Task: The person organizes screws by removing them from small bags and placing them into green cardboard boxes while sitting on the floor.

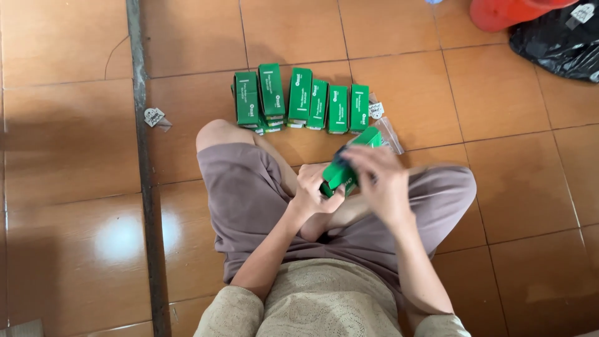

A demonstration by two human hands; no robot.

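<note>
Black plastic bag (561, 40) beside a red container (508, 12).

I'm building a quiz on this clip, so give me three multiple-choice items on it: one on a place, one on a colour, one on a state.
1. Where does the row of boxes lie?
A. On the tiled floor ahead of the person's knees
B. On a table
C. In the person's lap

2. What colour is the held box?
A. Blue
B. Green
C. Yellow

3. How is that box held?
A. It lies untouched on the floor
B. One hand alone pinches it
C. Both hands are on it above the crossed legs

Key: 1 A, the boxes lie side by side on the tiles; 2 B, it matches the green row; 3 C, the left hand grips its lower end while the right hand, blurred, covers its upper side.
</note>
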